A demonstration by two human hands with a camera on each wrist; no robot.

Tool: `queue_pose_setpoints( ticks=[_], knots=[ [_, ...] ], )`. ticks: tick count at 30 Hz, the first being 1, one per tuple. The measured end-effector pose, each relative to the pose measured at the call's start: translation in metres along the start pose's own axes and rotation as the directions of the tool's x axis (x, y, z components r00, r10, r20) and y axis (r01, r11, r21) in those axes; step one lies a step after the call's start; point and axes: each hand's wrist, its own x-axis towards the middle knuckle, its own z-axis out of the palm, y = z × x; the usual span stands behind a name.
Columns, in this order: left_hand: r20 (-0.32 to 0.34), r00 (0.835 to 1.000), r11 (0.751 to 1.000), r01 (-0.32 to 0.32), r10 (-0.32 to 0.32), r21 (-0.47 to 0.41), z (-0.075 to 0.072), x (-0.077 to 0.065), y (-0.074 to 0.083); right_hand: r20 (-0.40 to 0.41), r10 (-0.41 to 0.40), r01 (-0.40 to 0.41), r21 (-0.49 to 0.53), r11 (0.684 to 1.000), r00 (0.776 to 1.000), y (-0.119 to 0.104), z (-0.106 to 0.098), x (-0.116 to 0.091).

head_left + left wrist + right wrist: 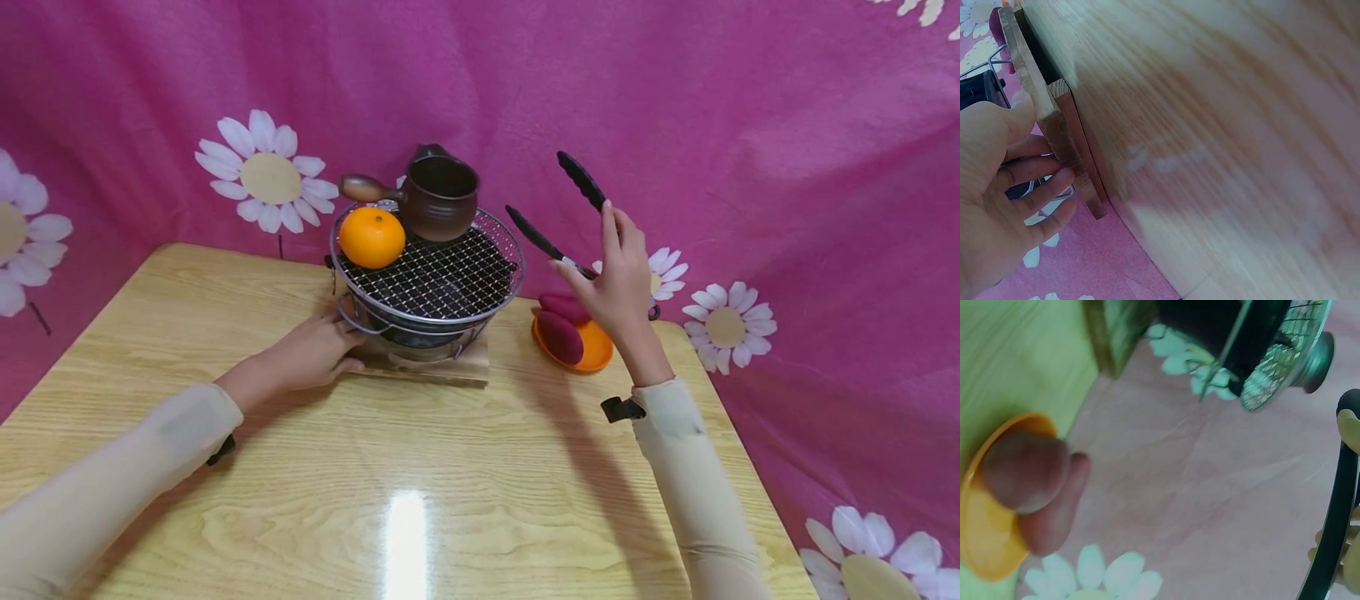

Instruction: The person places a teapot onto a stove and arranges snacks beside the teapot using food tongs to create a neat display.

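Observation:
My left hand grips the left end of a wooden board, thumb along its edge in the left wrist view. On the board stands a round tabletop grill with a wire mesh top. A mandarin orange sits at the mesh's left, and a dark brown side-handled pot stands at its back. My right hand holds black-tipped tongs in the air right of the grill, their arms spread with nothing between the tips.
Below my right hand, an orange plate holds two purple sweet potatoes near the table's right edge. A pink cloth with white flowers hangs behind the wood-grain table. The pot stands close to the cloth.

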Motion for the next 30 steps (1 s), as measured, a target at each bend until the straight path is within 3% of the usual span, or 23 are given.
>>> queue_pose_setpoints(
  ticks=[15, 23, 30],
  knots=[
    [0.006, 1.000, 1.000, 0.003, -0.003, 0.012, -0.001, 0.003, 0.001, 0.100, -0.056, 0.071, -0.154, 0.986, 0.993, 0.049, -0.008, -0.019],
    [0.019, 1.000, 1.000, 0.008, -0.008, 0.018, 0.000, 0.002, 0.000, 0.233, 0.001, 0.059, -0.250, 0.966, 0.972, 0.061, -0.010, -0.024],
    [0.013, 1.000, 1.000, -0.001, 0.001, 0.021, 0.000, 0.001, -0.001, 0.279, 0.002, 0.081, -0.286, 0.955, 0.960, 0.072, -0.010, -0.026]
  ],
)
